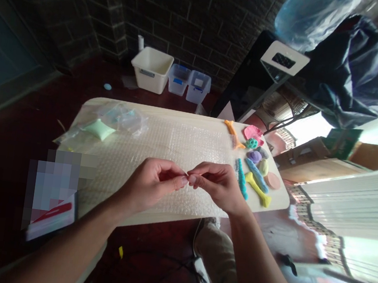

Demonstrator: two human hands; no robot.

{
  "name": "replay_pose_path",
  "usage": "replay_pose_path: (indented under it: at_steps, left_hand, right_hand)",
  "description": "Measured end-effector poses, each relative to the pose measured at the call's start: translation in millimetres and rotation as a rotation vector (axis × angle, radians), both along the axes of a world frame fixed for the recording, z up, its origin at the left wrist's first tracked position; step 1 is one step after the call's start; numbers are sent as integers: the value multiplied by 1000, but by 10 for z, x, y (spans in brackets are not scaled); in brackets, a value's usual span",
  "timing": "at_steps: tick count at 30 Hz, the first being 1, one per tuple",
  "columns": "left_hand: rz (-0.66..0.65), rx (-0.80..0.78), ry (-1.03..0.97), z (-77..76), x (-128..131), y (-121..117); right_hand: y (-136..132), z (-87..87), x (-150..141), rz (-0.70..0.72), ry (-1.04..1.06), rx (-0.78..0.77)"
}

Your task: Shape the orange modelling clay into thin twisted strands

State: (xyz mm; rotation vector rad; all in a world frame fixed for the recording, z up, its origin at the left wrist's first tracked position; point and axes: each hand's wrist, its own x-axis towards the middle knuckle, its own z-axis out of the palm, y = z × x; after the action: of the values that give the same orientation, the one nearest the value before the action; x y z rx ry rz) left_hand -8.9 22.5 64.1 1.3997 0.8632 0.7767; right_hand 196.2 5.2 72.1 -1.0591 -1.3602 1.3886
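My left hand (158, 179) and my right hand (214, 183) meet over the middle of the table, fingertips pinched close together. Whatever lies between the fingertips is too small to make out. Beneath them a sheet of bubble wrap (188, 146) covers much of the tabletop. To the right of my right hand lie coloured clay-like pieces: a teal bumpy stick (241, 178), a yellow bone-shaped piece (257, 189), a blue roll (257, 174), an orange bone-shaped piece (234, 133), a purple lump (254, 157) and a pink piece (253, 134).
A pale green packet (99, 129) and clear plastic bags (122, 116) lie at the table's left end. Behind the table, a white bin (152, 69) and two clear boxes (188, 83) stand on the floor. Cardboard boxes (325, 162) are at the right.
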Motion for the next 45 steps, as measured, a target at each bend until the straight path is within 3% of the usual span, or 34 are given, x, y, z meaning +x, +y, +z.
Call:
replay_pose_path:
  at_steps: [10, 14, 18, 26, 40, 45]
  left_hand:
    - [13, 280, 234, -98, 140, 14]
    - [23, 356, 277, -90, 160, 38]
    - [35, 344, 237, -110, 186, 39]
    - [47, 228, 196, -149, 243, 30]
    - [52, 229, 175, -167, 250, -10]
    - [86, 238, 174, -179, 253, -17]
  right_hand:
    - [-69, -200, 180, -37, 94, -119]
    - [-87, -239, 305, -79, 39, -91]
    - [-121, -220, 372, -68, -12, -81]
    - [-155, -255, 371, -88, 96, -120]
    - [-152, -280, 307, -58, 86, -82]
    - [-148, -279, 252, -95, 17, 1]
